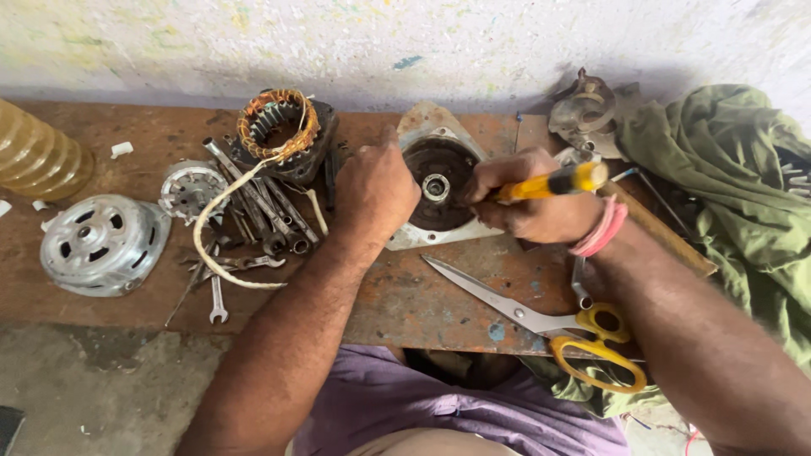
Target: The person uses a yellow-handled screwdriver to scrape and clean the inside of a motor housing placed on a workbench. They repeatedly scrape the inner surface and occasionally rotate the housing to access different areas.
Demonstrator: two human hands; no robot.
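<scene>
While right hand (532, 207) grip clamps yellow-handled screwdriver (553, 181) | axis left-right, tip toward motor plate (439, 181); left hand (376, 190) grip closed on plate

bench: a worn, rust-stained wooden bench (439, 304) set against a paint-flecked wall
left edge: a ribbed amber plastic bottle (34, 156) at the far corner, a silver motor end cover (100, 245) nearer the front
left of middle: a copper-wound stator (283, 131), a small rotor (193, 187), spanners (262, 207), a white cord (221, 211)
middle, far edge: a motor end plate (439, 181) lying flat
front edge: yellow-handled scissors (549, 325)
right end: a green cloth (726, 186); a metal housing (583, 110) at the far edge
</scene>
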